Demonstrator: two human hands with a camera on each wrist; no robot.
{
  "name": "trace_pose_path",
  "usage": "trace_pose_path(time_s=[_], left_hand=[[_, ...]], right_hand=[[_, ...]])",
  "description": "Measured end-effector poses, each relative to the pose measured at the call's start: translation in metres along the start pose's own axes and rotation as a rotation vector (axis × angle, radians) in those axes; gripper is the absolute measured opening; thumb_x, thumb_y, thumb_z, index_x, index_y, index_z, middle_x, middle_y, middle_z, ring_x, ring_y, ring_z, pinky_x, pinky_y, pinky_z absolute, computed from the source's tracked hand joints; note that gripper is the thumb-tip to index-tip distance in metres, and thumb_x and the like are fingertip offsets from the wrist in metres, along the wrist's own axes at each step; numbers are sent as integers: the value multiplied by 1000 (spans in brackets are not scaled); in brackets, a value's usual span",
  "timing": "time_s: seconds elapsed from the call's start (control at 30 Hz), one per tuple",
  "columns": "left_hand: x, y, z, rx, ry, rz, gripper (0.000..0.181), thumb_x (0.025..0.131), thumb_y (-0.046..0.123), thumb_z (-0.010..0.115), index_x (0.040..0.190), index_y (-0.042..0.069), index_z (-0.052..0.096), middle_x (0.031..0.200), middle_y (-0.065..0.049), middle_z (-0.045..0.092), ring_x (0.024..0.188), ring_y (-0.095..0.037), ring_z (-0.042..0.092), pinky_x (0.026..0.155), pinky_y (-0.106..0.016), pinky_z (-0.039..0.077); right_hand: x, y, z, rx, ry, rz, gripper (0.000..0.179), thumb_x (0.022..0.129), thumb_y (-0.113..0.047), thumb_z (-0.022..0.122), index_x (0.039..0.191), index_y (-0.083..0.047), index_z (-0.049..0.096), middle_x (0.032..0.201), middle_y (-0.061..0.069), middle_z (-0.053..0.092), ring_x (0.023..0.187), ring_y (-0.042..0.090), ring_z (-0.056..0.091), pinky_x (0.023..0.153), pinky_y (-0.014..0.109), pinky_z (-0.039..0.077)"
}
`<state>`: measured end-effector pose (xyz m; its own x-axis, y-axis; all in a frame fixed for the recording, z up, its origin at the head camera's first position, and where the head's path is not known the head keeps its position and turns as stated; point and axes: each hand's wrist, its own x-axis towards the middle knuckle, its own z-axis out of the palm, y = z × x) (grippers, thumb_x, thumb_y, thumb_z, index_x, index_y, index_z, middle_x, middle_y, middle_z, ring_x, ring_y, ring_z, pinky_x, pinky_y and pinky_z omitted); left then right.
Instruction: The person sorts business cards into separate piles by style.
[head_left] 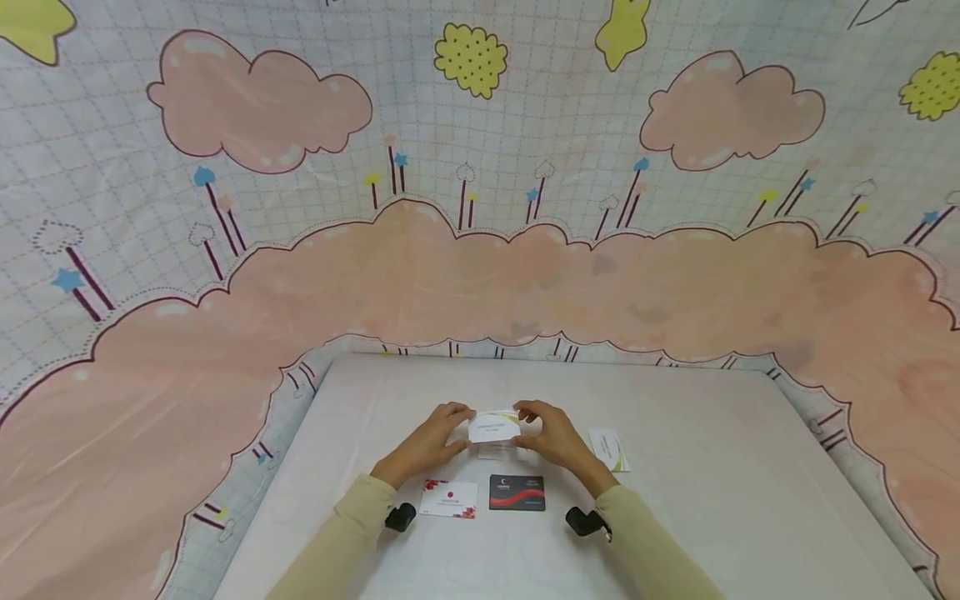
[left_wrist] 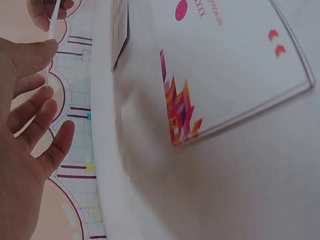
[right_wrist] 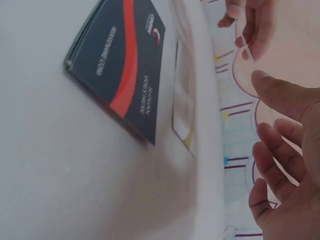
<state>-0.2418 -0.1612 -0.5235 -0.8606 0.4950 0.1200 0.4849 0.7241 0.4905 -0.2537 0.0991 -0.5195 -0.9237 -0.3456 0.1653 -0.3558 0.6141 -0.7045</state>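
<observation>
Both hands hold up a white business card [head_left: 494, 427] with a yellow-green curved stripe, above the table. My left hand [head_left: 435, 437] pinches its left edge between thumb and fingers, and my right hand [head_left: 553, 433] pinches the right edge. In the left wrist view the card [left_wrist: 53, 22] shows edge-on as a thin strip by the thumb. Directly below, partly covered by the held card, lies another pale card [head_left: 495, 452]. Nearer me are a white card with red and purple corner patterns [head_left: 448, 498] and a black card with a red wave [head_left: 517, 492].
A further white card with a green stripe [head_left: 609, 450] lies right of my right hand. All rest on a white-covered table [head_left: 360, 408]. Behind and around it hangs a patterned cloth [head_left: 480, 283] with clouds. Dark wrist cameras [head_left: 401, 517] sit beside both sleeves.
</observation>
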Motion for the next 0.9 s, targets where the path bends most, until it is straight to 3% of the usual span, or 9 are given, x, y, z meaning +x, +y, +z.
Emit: trace_pose_path(time_s=[0.23,0.43,0.9], left_hand=[[4,3,6,23,-54,-31,54,94,27,67,143,10,49,146,-11,46,135,-29,45,111,-45,42],[7,6,11,50,-80,-45,53,94,28,67,141,10,52,145,-9,48,133,-26,46,111,-42,42],[11,6,18,101,-122,-31,50,96,30,64,141,11,53,145,-7,49,134,-24,46,112,-40,42]], right_hand=[[-6,12,2,-53,-3,5,56,75,-26,86,124,-11,64,116,5,66,107,25,59,96,48,50],[-7,19,7,-76,-8,45,54,73,-25,87,120,-12,66,120,4,65,109,23,60,97,45,50],[-8,31,15,-178,-16,53,51,72,-27,87,116,-13,67,122,7,65,106,25,59,94,51,44]])
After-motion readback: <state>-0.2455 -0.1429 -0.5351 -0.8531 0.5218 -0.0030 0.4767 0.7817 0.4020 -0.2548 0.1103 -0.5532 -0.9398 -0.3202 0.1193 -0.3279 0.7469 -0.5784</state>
